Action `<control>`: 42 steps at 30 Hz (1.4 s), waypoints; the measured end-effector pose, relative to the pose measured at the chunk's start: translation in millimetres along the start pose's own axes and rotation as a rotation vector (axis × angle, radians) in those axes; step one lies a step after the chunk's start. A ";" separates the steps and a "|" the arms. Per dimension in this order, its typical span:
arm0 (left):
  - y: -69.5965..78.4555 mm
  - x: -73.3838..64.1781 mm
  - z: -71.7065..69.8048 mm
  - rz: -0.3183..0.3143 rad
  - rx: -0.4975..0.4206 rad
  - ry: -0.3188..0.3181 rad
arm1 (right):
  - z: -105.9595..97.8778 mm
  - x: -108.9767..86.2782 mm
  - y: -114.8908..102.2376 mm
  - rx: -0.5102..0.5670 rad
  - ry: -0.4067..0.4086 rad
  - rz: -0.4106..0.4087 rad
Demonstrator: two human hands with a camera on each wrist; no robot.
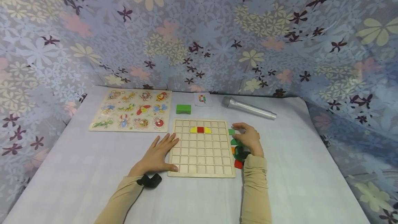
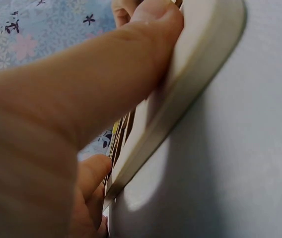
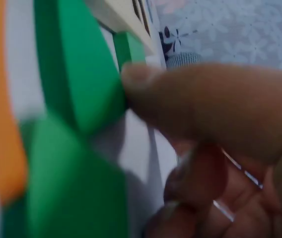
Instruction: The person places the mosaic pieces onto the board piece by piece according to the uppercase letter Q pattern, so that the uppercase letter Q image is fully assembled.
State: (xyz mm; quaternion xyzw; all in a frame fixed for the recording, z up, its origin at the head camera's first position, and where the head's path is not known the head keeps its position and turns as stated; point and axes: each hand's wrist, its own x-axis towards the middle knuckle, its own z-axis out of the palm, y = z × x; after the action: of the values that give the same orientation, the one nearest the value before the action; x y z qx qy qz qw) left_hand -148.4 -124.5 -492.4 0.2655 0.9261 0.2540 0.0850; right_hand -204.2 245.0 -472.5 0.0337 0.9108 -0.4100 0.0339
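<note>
Left hand [image 1: 158,155] spread flat, resting on the left edge of one grid board [image 1: 201,152]. Right hand [image 1: 249,137], well apart, curves about one green block [image 1: 231,132] beside the right edge; cannot tell if gripped. Aboard: one red square [image 1: 200,130], two yellow pieces [image 1: 193,130].

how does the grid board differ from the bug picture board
The grid board is divided into cells; the picture board carries colourful bugs. The left hand rests on the grid board; no hand touches the picture board. Both are pale and lie flat.
</note>
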 end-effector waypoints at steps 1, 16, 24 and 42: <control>0.0 0.1 0.3 0.000 0.002 0.001 | 0.6 0.1 -0.7 -0.004 0.000 -0.004; 0.7 0.8 1.1 -0.011 -0.001 0.003 | 5.7 0.8 -7.4 0.021 0.047 0.033; 0.3 1.1 1.1 -0.007 -0.001 0.006 | 27.9 2.7 -36.9 0.015 -0.053 -0.083; -0.9 2.2 1.0 0.030 -0.026 0.019 | 51.7 -3.0 -60.2 -0.047 -0.205 -0.142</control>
State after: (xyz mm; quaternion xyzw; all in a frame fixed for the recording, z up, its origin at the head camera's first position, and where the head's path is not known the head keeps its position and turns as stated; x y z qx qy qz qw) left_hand -150.4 -123.5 -493.8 0.2758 0.9194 0.2698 0.0760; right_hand -204.9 166.4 -461.6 -0.0737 0.9121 -0.3911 0.0984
